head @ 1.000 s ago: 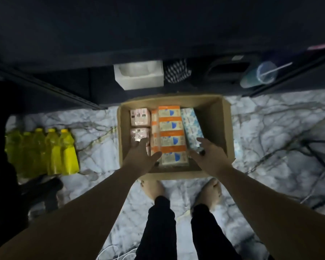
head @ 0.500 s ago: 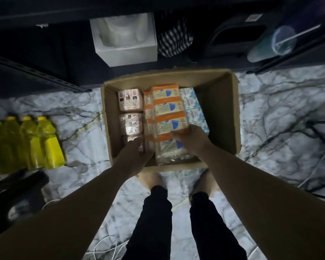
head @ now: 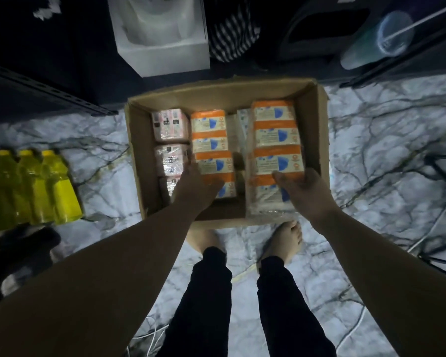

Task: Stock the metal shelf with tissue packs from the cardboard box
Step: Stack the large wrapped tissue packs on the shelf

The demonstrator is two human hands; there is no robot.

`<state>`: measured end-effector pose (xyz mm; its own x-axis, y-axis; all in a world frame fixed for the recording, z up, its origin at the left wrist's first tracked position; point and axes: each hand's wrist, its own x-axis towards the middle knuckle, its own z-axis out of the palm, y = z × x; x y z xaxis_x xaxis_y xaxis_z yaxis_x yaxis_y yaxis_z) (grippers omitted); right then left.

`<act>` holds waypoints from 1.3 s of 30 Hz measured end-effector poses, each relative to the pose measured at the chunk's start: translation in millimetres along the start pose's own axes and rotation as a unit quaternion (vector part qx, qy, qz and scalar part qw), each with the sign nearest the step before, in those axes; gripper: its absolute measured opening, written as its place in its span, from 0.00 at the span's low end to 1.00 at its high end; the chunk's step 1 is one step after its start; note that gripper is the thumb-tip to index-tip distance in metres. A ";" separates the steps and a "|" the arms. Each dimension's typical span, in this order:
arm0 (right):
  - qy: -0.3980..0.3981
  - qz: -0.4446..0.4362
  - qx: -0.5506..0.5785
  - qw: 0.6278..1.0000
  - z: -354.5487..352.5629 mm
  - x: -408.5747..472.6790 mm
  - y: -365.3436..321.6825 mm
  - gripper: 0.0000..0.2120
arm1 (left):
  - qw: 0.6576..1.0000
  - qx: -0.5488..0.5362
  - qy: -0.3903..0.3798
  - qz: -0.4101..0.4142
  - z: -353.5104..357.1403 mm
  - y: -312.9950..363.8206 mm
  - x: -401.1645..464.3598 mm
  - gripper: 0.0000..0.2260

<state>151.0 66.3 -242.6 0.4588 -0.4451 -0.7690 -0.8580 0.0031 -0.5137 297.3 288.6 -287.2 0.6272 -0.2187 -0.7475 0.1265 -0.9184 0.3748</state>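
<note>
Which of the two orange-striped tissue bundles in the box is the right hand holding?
The right-side bundle, next to the box's right wall: the right hand has its near end, which overhangs the front edge.

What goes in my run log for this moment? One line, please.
stage: picking | right hand: lifting orange tissue pack | left hand: on second orange pack | cardboard box: still stocked

Cardboard box [head: 317,130] open on floor against dark metal shelf [head: 36,99]. Orange-and-white tissue pack [head: 276,140], plastic-wrapped, tilted over right side; second one [head: 211,140] lies centre; pink packs [head: 169,140] in left column.
</note>
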 end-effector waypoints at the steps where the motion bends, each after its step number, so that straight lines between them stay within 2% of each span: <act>1: 0.000 -0.003 0.004 1.000 2.0 3.3 -0.4 0.18 | 1.000 0.018 0.006 -0.008 6.8 0.9 2.9 0.41; 3: 0.006 -0.014 0.005 1.000 4.6 9.9 -0.5 0.12 | 0.998 0.052 0.014 -0.013 13.2 7.2 6.3 0.42; 5: 0.013 -0.019 0.016 1.000 6.8 13.4 1.1 0.13 | 0.998 0.046 0.035 -0.029 14.7 7.0 14.8 0.40; 9: 0.010 -0.038 0.060 0.997 5.7 1.1 -6.3 0.20 | 0.996 -0.020 0.076 -0.030 -1.4 2.2 12.0 0.31; 13: 0.000 -0.065 0.089 0.994 -9.6 -27.7 -27.6 0.17 | 0.989 -0.111 0.091 -0.023 -37.3 14.7 -18.8 0.16; 17: -0.005 -0.087 0.079 0.993 -34.3 -74.3 -58.9 0.13 | 0.975 -0.198 0.098 -0.033 -82.8 24.9 -61.8 0.21; 19: -0.005 -0.100 0.066 0.993 -50.3 -99.8 -76.2 0.13 | 0.969 -0.232 0.086 -0.026 -109.3 31.5 -87.0 0.16; 26: 0.001 -0.169 0.014 0.985 -125.5 -200.1 -147.5 0.17 | 0.954 -0.274 0.100 0.071 -204.5 74.6 -212.1 0.17; 31: 0.005 -0.245 0.005 0.970 -180.0 -262.3 -191.5 0.27 | 0.933 -0.304 0.127 0.148 -264.3 107.9 -299.2 0.17; 39: 0.050 -0.392 0.034 0.918 -242.2 -333.3 -253.5 0.30 | 0.870 -0.335 0.222 0.287 -333.3 160.5 -419.6 0.16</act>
<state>159.6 -3.0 236.1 0.9025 -0.4150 -0.1150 -0.2546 -0.2989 -0.9197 310.6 342.8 269.3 0.9506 -0.2933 -0.1019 0.0202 -0.2692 0.9629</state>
